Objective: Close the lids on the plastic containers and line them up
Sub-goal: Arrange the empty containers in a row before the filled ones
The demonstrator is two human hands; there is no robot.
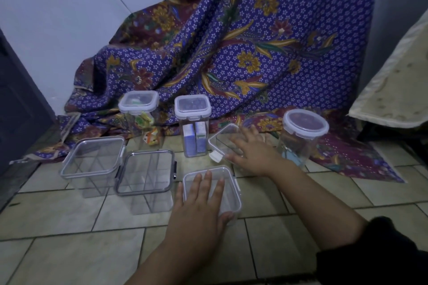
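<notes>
Several clear plastic containers stand on the tiled floor. My left hand (201, 199) lies flat on the lid of a small square container (231, 194) at the front, thumb against its near edge. My right hand (250, 152) rests on a tilted clear container (222, 139) with a white latch, just behind. To the left stand two lidded square containers, one with white clips (92, 159) and one with dark clips (146, 173). Behind are two tall lidded jars, one with packets (139, 109) and one with blue boxes (193, 122). A round lidded jar (303, 132) stands at the right.
A purple patterned cloth (254, 41) drapes down the wall and onto the floor behind the containers. A dark door (16, 99) is at the left and a pale mattress edge (398, 88) at the right. Bare tiles (69, 250) lie in front.
</notes>
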